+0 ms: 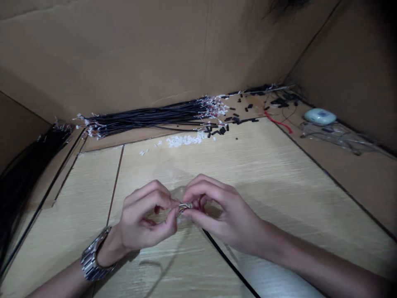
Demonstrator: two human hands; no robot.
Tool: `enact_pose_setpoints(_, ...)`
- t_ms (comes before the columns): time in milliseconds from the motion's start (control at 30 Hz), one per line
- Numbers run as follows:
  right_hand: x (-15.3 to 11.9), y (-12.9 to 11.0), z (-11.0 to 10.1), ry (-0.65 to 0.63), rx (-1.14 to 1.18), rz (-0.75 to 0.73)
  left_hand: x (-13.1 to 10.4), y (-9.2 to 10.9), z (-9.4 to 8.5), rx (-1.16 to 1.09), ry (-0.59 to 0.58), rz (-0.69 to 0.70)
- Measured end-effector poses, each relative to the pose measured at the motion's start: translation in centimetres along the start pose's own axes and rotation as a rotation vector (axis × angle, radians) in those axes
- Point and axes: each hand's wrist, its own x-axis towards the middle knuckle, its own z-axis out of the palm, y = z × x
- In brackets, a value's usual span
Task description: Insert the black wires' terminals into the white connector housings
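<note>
Thin coloured wires (185, 205) fan out at the end of a black cable (229, 263), which runs down to the bottom edge of the view. My left hand (150, 215), with a metal watch on its wrist, pinches the wires between thumb and fingers. Close beside it on the right, my right hand (220, 207) grips the same bundle near the cable's end, its fingers curled. The fingertips hide part of the wires. Both hands are just above the pale wooden board (279, 174).
Behind the hands lie a bundle of black cables (145, 116), white connector pieces (186, 139) and small black tubes (221, 130). More black cables (27, 165) are at the left. A red strip (279, 122) and a pale oval object (319, 116) lie right. Cardboard walls (124, 49) surround the board.
</note>
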Motion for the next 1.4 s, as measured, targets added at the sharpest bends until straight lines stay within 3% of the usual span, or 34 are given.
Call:
enact_pose_setpoints(133, -0.6, 0.6, -0.3, 0.024, -0.404, -0.354, -0.2, 0.8, 0.2, -0.122, -0.057, -0.182)
enact_pose_setpoints(300, -0.7, 1.6, -0.5, 0.053, -0.518, -0.485, 0.1, 1.5, 0.4, -0.171, -0.063, -0.269)
enact_pose_setpoints(533, -0.9, 1.5, -0.3, 0.08, -0.345, -0.327, 0.3, 1.9, 0.4, -0.222, -0.052, -0.288)
enact_pose_setpoints(667, -0.6, 1.2, -0.7, 0.011, -0.421, -0.449, 0.1, 1.9, 0.3, -0.257, -0.067, -0.341)
enact_pose_setpoints(767, -0.3, 1.0, -0.8, -0.008, -0.423, -0.515, 0.2, 1.4, 0.1, -0.334, -0.072, -0.458)
enact_pose_setpoints(867, -0.1, 0.7, -0.6, -0.015, -0.224, -0.381, 0.4, 1.0, 0.0, -0.449, -0.052, -0.6)
enact_pose_setpoints(967, -0.2, 0.4, -0.2, -0.007, -0.107, -0.194, 0.4, 0.9, 0.0, -0.483, -0.044, -0.655)
enact_pose_setpoints(1233, -0.6, -0.2, 0.9, 0.015, -0.058, 0.02, 0.1, 1.7, 0.3, -0.303, -0.049, -0.475)
enact_pose_setpoints(1333, -0.8, -0.1, 0.8, 0.042, -0.093, -0.054, 0.1, 1.9, 0.3, -0.307, -0.039, -0.463)
enact_pose_setpoints(1400, -0.9, 0.2, 0.4, 0.019, -0.206, -0.22, 0.1, 1.9, 0.2, -0.352, -0.058, -0.525)
